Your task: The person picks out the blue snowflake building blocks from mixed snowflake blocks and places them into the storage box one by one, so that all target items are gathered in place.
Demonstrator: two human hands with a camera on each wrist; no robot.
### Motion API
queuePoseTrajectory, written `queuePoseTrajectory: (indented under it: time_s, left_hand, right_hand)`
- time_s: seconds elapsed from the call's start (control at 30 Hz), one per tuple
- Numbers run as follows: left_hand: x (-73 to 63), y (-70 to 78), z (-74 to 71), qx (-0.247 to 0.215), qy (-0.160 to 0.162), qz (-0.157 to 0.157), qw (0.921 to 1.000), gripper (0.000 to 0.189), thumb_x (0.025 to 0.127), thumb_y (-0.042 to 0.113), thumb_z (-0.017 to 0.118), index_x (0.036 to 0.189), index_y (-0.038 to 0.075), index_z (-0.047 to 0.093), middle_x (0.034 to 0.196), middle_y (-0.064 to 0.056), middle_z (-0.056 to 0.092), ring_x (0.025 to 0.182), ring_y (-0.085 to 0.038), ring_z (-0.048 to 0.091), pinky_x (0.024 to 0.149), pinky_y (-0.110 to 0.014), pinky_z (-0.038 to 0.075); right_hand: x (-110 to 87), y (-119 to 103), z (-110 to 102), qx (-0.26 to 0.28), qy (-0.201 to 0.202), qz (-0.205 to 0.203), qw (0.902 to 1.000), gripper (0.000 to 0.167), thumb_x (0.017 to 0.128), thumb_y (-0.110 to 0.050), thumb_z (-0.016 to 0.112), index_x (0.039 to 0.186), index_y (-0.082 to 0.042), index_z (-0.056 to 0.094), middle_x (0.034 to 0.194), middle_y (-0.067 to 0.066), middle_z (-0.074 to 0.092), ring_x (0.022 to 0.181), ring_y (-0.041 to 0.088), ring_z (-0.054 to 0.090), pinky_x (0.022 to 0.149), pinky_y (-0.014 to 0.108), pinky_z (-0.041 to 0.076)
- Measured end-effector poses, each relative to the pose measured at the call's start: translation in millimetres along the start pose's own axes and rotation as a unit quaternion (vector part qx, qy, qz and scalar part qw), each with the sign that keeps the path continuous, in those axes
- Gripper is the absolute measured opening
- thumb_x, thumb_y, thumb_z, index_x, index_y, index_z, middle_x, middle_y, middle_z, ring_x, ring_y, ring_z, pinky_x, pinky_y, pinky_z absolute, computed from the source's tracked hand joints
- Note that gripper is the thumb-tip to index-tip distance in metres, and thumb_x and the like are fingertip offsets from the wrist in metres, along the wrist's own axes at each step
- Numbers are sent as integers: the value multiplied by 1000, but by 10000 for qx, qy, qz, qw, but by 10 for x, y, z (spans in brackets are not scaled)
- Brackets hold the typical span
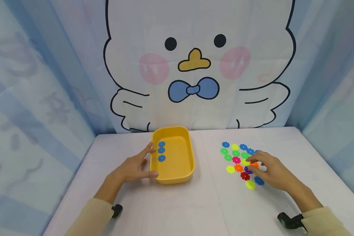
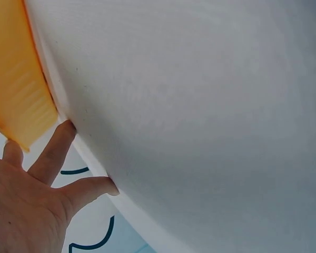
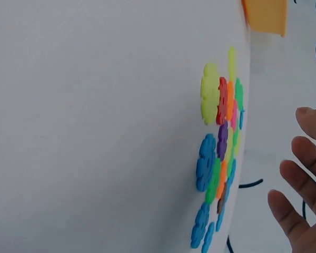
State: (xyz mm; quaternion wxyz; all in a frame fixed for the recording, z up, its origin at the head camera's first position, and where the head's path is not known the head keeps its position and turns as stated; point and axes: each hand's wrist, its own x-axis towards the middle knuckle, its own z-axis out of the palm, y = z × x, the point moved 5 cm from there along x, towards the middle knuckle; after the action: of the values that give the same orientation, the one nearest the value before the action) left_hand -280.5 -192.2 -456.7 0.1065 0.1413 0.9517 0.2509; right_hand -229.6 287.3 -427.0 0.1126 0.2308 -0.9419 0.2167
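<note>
A yellow tray (image 1: 171, 181) holds three blue flower-shaped plastic discs (image 1: 161, 150) in a line along its left side. My left hand (image 1: 137, 167) reaches the tray's left wall, thumb near the front corner and fingertips at the side rim; in the left wrist view its fingers (image 2: 55, 150) are spread. To the right, several flower-shaped discs (image 1: 236, 160) in green, yellow, orange, pink, red, purple and blue lie on the table. Over their right part is my right hand (image 1: 269, 170), fingers bent loosely and thumb apart, nothing held. The hand hides some discs beneath it.
The table (image 1: 194, 209) has a white cloth. Behind it hangs a curtain (image 1: 194, 111) with a cartoon chick, and pale blue curtains (image 1: 32, 114) close off both sides. A dark wrist device (image 1: 290, 221) sits by the right sleeve.
</note>
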Motion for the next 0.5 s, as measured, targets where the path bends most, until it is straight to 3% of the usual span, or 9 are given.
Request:
queuePoseTrajectory:
  time_s: [0.13,0.33,0.5]
  left_hand:
    - [-11,-11,7,-52,-36,-57,10000,107,75,75,75,162,45,20,149,-15,57,130,-33,59,104,-66,47]
    - [9,-4,17,-10,1,28,10000,106,75,75,74,162,44,20,150,-16,56,131,-35,58,104,-66,47]
    - [28,-15,7,46,16,13,10000,106,75,76,73,161,44,21,151,-15,55,131,-34,59,104,-66,48]
  right_hand:
    - [-79,90,-53,-118,17,122,9999,31,86,-9,82,114,-14,72,104,-2,69,98,23,67,79,43,62]
    - [-186,229,-169,-310,240,64,9992,33,83,-9,84,113,-14,72,103,-3,69,93,24,68,73,31,60]
    - [-241,316,-176,-307,196,230,9991,31,84,-11,85,112,-14,72,103,-3,69,93,25,66,72,26,57]
